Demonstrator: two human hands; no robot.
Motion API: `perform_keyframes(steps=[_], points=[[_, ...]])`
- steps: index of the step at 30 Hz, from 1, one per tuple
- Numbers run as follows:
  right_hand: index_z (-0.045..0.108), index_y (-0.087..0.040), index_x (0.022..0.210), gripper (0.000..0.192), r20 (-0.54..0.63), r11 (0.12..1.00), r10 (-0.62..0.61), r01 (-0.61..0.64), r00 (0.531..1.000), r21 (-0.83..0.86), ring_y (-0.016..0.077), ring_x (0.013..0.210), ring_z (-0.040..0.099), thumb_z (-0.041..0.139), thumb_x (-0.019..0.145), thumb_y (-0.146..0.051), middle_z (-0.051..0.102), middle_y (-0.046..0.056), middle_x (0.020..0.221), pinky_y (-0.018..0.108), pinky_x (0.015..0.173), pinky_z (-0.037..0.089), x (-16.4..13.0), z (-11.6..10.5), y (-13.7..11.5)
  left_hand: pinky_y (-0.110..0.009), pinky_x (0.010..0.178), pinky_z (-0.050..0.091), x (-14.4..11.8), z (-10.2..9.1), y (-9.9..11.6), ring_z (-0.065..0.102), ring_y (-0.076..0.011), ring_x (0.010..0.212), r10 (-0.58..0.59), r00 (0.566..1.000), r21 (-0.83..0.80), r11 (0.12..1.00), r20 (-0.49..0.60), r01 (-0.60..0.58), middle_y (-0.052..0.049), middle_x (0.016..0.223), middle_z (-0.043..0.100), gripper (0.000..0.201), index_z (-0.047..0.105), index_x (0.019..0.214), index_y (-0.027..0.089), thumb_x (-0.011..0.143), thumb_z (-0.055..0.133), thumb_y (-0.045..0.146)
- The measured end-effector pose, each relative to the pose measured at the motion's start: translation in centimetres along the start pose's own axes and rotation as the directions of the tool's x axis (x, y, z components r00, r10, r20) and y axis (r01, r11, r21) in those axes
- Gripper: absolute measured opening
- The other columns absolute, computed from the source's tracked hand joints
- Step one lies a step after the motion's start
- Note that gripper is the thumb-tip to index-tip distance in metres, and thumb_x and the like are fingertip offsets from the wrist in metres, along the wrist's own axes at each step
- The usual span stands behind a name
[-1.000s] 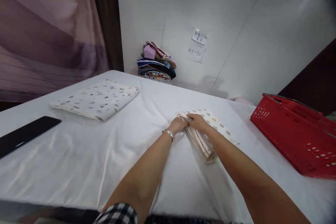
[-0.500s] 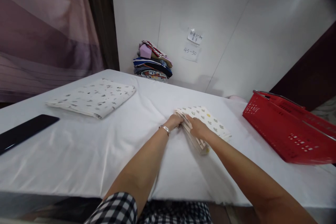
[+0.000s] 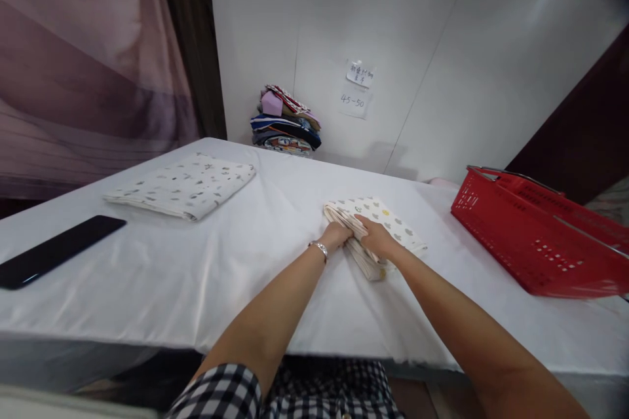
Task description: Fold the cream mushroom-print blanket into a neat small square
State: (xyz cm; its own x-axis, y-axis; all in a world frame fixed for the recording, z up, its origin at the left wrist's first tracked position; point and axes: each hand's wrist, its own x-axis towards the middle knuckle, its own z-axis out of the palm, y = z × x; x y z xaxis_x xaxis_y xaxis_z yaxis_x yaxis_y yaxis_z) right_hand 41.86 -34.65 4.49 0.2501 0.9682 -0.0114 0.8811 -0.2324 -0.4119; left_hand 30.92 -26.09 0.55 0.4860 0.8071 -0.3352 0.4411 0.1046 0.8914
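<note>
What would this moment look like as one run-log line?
left hand: on folded printed cloth edge | right hand: pressing cloth | nearby: red basket, second folded cloth

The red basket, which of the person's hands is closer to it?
The right hand. It rests on the folded cloth stack, on the side toward the red basket. The left hand grips the stack's far edge, farther from the basket.

We seem to be in a small textile sorting or packing room rather than a home. A work table draped in white sheeting fills the space, set against bare white wall panels. On the wall behind the table hang handwritten paper notes. At the table's far edge sits a stack of folded fabrics, and on its right end a red plastic basket.
</note>
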Motion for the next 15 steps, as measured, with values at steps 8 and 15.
perform_keyframes(steps=[8, 15], points=[[0.040, -0.020, 0.136, 0.073, -0.045, 0.999, -0.004, 0.006, 0.999, 0.047, 0.0199, 0.105, 0.056, 0.050, 0.065, -0.006, 0.057, 0.005, 0.124, 0.028, 0.085, 0.044, -0.2, 0.0, 0.3, -0.021, 0.036, 0.022, -1.4, -0.3, -0.2, 0.034, -0.0071, 0.035, -0.031, 0.999, -0.051, 0.998, 0.013, 0.031, 0.005, 0.037, 0.039, 0.018, 0.046, 0.052, 0.016, 0.061, 0.061, 0.018], [0.040, -0.020, 0.135, 0.067, -0.069, 0.987, -0.089, 0.079, 0.994, -0.142, 0.0187, 0.118, 0.047, 0.045, 0.070, -0.005, 0.051, 0.005, 0.132, 0.027, 0.094, 0.037, -0.5, -0.1, -0.2, -0.019, 0.035, 0.015, -2.1, -1.0, -0.7, 0.029, -0.0044, 0.034, -0.015, 0.995, -0.200, 0.979, 0.099, 0.035, 0.007, 0.039, 0.037, 0.019, 0.041, 0.053, 0.017, 0.063, 0.057, 0.015]])
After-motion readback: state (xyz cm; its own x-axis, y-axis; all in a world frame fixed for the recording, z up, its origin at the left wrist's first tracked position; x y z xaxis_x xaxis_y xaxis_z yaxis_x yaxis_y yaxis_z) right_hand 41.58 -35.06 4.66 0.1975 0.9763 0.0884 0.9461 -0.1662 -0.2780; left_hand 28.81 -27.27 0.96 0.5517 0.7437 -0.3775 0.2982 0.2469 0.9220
